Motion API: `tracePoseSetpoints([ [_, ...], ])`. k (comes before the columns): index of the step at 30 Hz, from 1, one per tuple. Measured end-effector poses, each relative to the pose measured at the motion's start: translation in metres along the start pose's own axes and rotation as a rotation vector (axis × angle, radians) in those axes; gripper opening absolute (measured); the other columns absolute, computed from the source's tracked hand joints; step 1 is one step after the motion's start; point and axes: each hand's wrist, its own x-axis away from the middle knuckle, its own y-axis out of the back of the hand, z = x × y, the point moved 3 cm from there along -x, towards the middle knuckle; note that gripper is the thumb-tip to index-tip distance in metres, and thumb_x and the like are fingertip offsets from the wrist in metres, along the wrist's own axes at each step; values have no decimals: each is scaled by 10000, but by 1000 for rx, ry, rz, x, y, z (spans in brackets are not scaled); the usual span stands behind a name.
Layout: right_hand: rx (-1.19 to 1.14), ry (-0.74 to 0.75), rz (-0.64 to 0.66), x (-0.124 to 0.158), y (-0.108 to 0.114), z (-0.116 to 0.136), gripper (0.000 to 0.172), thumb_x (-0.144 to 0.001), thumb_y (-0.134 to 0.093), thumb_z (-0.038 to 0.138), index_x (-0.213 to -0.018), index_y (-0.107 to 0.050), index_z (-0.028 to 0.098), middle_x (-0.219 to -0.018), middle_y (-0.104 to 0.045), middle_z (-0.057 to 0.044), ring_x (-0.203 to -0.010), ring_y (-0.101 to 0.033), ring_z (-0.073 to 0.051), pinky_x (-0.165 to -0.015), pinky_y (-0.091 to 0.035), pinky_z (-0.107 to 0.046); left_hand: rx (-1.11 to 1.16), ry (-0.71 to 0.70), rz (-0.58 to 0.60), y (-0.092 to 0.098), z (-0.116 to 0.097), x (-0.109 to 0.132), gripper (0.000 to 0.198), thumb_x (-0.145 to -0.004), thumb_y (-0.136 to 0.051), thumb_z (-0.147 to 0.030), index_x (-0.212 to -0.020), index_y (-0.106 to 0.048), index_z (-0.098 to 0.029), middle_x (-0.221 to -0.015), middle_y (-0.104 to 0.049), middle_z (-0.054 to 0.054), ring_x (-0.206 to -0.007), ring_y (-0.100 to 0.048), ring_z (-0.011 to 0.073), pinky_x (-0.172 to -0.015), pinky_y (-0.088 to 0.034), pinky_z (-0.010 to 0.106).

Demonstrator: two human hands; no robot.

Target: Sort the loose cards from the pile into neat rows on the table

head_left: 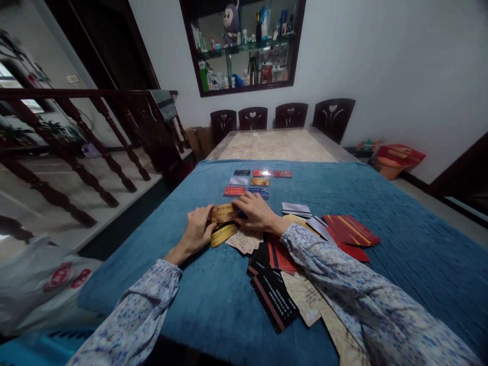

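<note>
The gold card (223,213) is up between both hands, over the blue cloth (163,213), at the near side of the laid-out rows. The left hand (196,226) has its left end pinched between thumb and fingers; the right hand (257,212) has the other end, its grip closed too, though its fingers hide much of that corner. With both ends held, the likeliest slip would be an uneven squeeze: press the ends together and a thin card could bow and spring loose. The yellow card (223,235) shows right under it and the beige cards (244,240) fan out just beside, so a low sweep might drag either along; whether the gold card touches them, I cannot tell. The right knuckles sit close to the blue card (259,192), and a nudge there could push it askew or into the red card (235,191) beside it. The orange card (260,181) is farther off and seems safer. The bigger risk, I think, is the right sleeve (324,269): it reaches across the loose pile, over part of the red cards (281,255), and pulling that arm back could catch an edge and scatter them. The black cards (275,297) overlap loosely near the cloth's front edge, so a tug on the soft cloth could make them slide
</note>
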Motion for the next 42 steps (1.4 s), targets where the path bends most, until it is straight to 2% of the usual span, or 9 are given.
tracePoseSetpoints([
  [10, 17, -9, 97, -8, 10, -4, 425, -916, -653, 462, -1208, -680, 154, -1182, -692, -158, -1109, -521, -295, -848, -363, -385, -44, -18, 138, 11, -3, -19, 459, -865, -591, -191, -1324, -579, -182, -1188, -649, 129, -1111, -560, 305, -968, -425, 472],
  [17, 24, -33, 119, -10, 17, -18, 384, -900, -689, 462, -1148, -705, 169, -1159, -699, -147, -1123, -542, -302, -842, -394, -379, -31, -45, 221, 12, -4, -40, 450, -862, -596, -208, -1312, -584, -194, -1198, -639, 128, -1132, -554, 317, -962, -418, 491],
  [25, 33, -89, 118, -3, 26, -45, 388, -870, -742, 472, -1122, -725, 177, -1088, -719, -132, -1113, -574, -301, -854, -415, -374, 15, -85, 259, 2, -13, -75, 484, -836, -636, -193, -1317, -594, -228, -1194, -627, 106, -1150, -552, 308, -980, -425, 487],
  [30, 44, -148, 119, 2, 32, -63, 395, -871, -744, 505, -1119, -732, 198, -1108, -710, -128, -1113, -572, -289, -847, -423, -362, 46, -120, 290, -6, -20, -98, 424, -827, -641, -195, -1248, -643, -249, -1174, -634, 89, -1134, -554, 302, -976, -437, 479],
  [35, 29, -159, 144, 5, 34, -82, 361, -878, -748, 482, -1098, -734, 196, -1089, -727, -114, -1105, -592, -280, -845, -439, -348, 54, -111, 328, -17, -26, -123, 481, -813, -669, -200, -1291, -646, -251, -1207, -651, 101, -1163, -577, 317, -988, -460, 479],
  [42, 31, -210, 155, 4, 38, -105, 311, -888, -745, 435, -1048, -736, 168, -1079, -754, -112, -1000, -635, -243, -837, -428, -316, 19, -102, 361, -32, -32, -159, 380, -788, -705, -247, -1168, -696, -224, -1255, -664, 105, -1225, -576, 332, -1011, -476, 469],
])
